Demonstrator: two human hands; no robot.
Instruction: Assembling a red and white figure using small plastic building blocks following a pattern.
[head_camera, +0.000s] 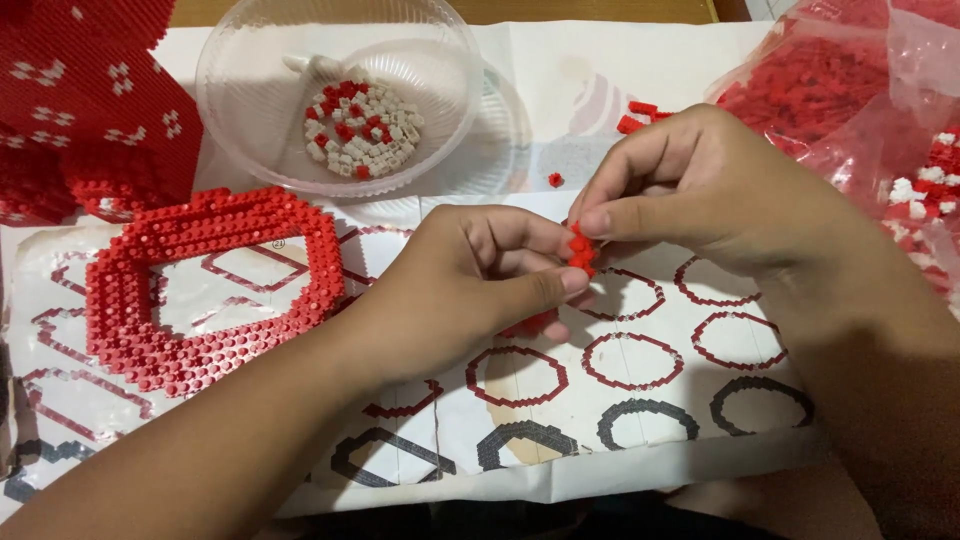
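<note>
My left hand (470, 285) and my right hand (700, 185) meet at the middle of the view, fingertips pinched together on a small stack of tiny red bricks (581, 250). More red pieces (528, 323) show under my left fingers. Below the hands lies a paper instruction sheet (620, 400) printed with red and dark ring outlines. A large red octagonal ring of bricks (215, 285) rests on the sheet to the left of my left hand.
A clear plastic bowl (250, 60) with several red and white bricks stands at the back. A tall red brick model (85, 100) fills the far left. Plastic bags of red bricks (850, 80) lie at the right. Loose red bricks (636, 115) sit behind my right hand.
</note>
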